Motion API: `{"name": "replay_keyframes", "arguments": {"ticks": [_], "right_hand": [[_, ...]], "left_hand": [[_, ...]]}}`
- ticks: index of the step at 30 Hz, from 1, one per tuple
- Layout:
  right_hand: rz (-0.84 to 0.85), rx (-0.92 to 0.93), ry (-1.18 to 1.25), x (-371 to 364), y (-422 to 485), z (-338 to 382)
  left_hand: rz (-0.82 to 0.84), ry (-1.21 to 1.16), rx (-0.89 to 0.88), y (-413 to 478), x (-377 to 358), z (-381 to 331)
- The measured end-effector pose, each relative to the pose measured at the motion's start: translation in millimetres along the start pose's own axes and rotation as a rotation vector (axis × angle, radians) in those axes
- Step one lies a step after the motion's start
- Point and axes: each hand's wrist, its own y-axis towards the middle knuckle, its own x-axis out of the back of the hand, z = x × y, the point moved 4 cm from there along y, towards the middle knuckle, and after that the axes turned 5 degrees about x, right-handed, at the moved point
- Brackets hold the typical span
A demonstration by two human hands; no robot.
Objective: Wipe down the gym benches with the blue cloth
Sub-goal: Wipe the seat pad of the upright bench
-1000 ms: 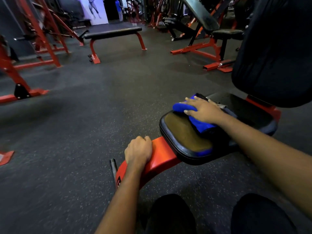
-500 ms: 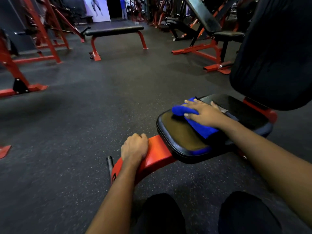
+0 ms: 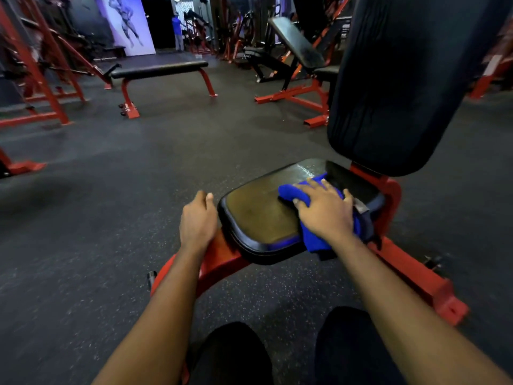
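Observation:
The bench in front of me has a black seat pad (image 3: 255,215) with a worn brown middle, an upright black backrest (image 3: 402,79) and a red frame (image 3: 219,259). A blue cloth (image 3: 291,191) lies on the right half of the seat and hangs over its near edge. My right hand (image 3: 324,212) presses flat on the cloth, fingers spread towards the backrest. My left hand (image 3: 198,220) is over the red frame, against the seat's left edge, with its fingers loosely bent and nothing in it.
A flat black bench (image 3: 159,69) on red legs stands at the back left. An incline bench (image 3: 298,43) stands at the back centre. Red racks (image 3: 41,79) line the left side. A person in blue (image 3: 177,31) is far back. Dark rubber floor (image 3: 125,176) surrounds the bench.
My right hand has slid the cloth along the seat towards the backrest. My left hand has let go of the red frame and moved forward beside the seat.

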Motion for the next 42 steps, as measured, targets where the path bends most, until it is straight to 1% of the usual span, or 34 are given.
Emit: {"name": "replay_keyframes", "arguments": {"ticks": [2,3,4,6,7,8,9,11,12,13,15,16,17,19,20,23,25,27,29,31,33,35,36,39,40,42], "right_hand": [[-0.039,0.117,-0.006,-4.5,-17.2,0.0],[-0.022,0.159,0.004,-3.3,-20.9,-6.1],[-0.010,0.157,0.027,0.0,-17.2,-14.3],[-0.031,0.025,0.047,2.6,-6.7,-19.7],[-0.060,-0.025,0.020,1.9,-6.0,-16.8],[-0.084,-0.013,-0.010,0.1,-9.3,-10.8],[-0.094,0.045,-0.023,-3.0,-13.9,-7.8],[-0.052,0.168,0.000,-1.8,-18.9,-17.6],[-0.021,0.170,0.028,2.3,-13.3,-26.0],[-0.009,0.122,0.049,5.8,-5.7,-29.7],[-0.014,0.021,0.014,5.5,2.7,-24.6],[-0.013,0.044,-0.017,2.8,1.2,-18.6],[0.003,0.112,-0.020,0.2,-0.5,-15.7],[0.102,0.225,0.014,1.5,1.1,-26.2],[0.145,0.219,0.022,4.6,8.2,-33.5],[0.183,0.111,-0.020,6.1,28.3,-28.2],[0.235,0.211,-0.055,0.0,27.9,-18.5],[0.300,0.305,-0.005,0.6,32.1,-27.7],[0.310,0.251,0.015,1.9,49.3,-33.9],[0.302,0.189,-0.034,-3.3,60.4,-25.1],[0.340,0.253,-0.045,-10.3,62.6,-16.9],[0.371,0.326,-0.016,-9.8,66.1,-26.2],[0.374,0.322,-0.011,-8.8,72.5,-30.7],[0.315,0.191,-0.045,-14.7,96.2,-24.9],[0.327,0.194,-0.063,-18.6,98.2,-18.5],[0.356,0.283,-0.043,-19.4,94.8,-17.9]], "left_hand": [[0.091,-0.006,-0.036,10.5,-8.8,-20.0],[0.150,0.001,-0.032,15.5,-14.9,-25.0],[0.204,0.006,-0.020,17.5,-20.8,-29.4],[0.258,0.023,0.000,16.5,-29.9,-32.5],[0.246,0.013,0.005,13.1,-33.3,-33.0],[0.218,-0.010,0.014,9.3,-34.9,-31.7],[0.189,-0.035,0.024,6.7,-35.8,-30.1],[0.169,-0.058,0.035,4.0,-35.9,-29.1],[0.168,-0.061,0.039,3.6,-35.6,-28.1],[0.169,-0.055,0.038,4.8,-35.0,-27.2],[0.165,-0.029,0.037,5.5,-35.3,-27.3],[0.162,-0.019,0.037,4.6,-36.0,-28.2],[0.158,-0.005,0.033,4.6,-36.0,-28.6],[0.159,0.013,0.029,4.8,-35.7,-28.6],[0.159,0.017,0.029,5.0,-35.7,-28.4],[0.159,0.033,0.036,6.1,-35.9,-28.5],[0.152,0.036,0.040,5.6,-35.8,-28.4],[0.142,0.045,0.046,6.5,-36.0,-28.1],[0.136,0.043,0.062,8.0,-36.5,-27.5],[0.126,0.030,0.071,10.1,-38.8,-27.6],[0.118,0.008,0.090,13.3,-39.8,-25.4],[0.131,-0.028,0.132,19.3,-38.9,-25.5],[0.141,-0.049,0.164,23.2,-37.3,-26.9],[0.189,-0.018,0.254,39.3,-38.7,-39.8],[0.215,0.006,0.261,42.6,-41.0,-45.9],[0.280,0.100,0.237,45.9,-49.8,-55.1]]}}
